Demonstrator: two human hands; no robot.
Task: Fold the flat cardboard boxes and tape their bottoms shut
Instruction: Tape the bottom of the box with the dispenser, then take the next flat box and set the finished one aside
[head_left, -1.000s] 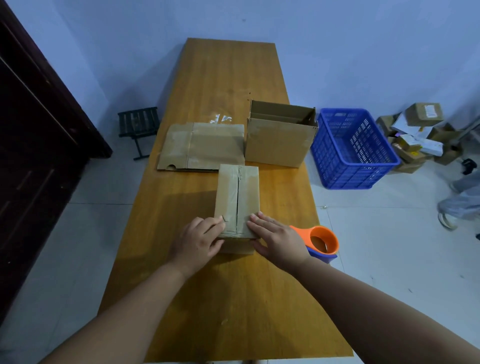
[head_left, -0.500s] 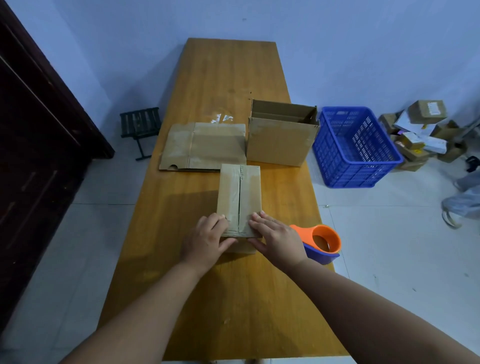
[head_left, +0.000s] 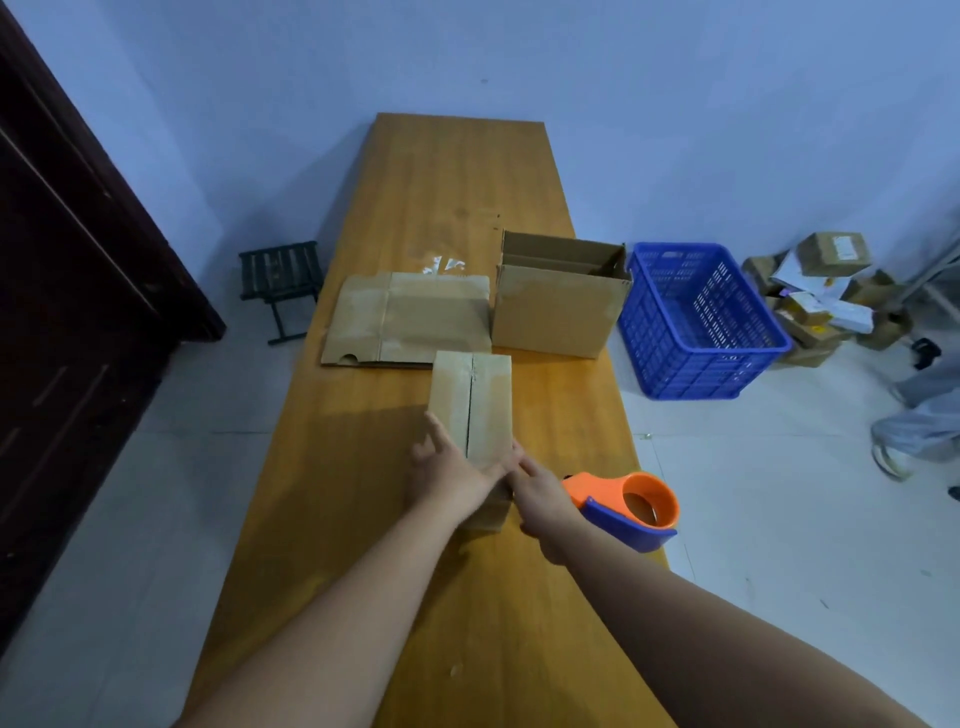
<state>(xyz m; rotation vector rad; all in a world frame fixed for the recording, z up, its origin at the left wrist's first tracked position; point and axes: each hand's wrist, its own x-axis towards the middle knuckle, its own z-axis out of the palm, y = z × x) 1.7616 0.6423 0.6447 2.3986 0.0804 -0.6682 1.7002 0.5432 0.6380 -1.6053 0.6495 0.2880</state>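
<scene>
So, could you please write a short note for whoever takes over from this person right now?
Left hand: open, flat on the near end of the small box.
Right hand: open, fingers touching that box's near right corner. The tape dispenser lies just beside it on the table.
Done: small box folded, flaps closed, centre seam facing up. A bigger box stands open-topped behind it.
Unclear: whether tape covers the seam.
Left: check or tape that seam, then fold and tape the flat cardboard.
</scene>
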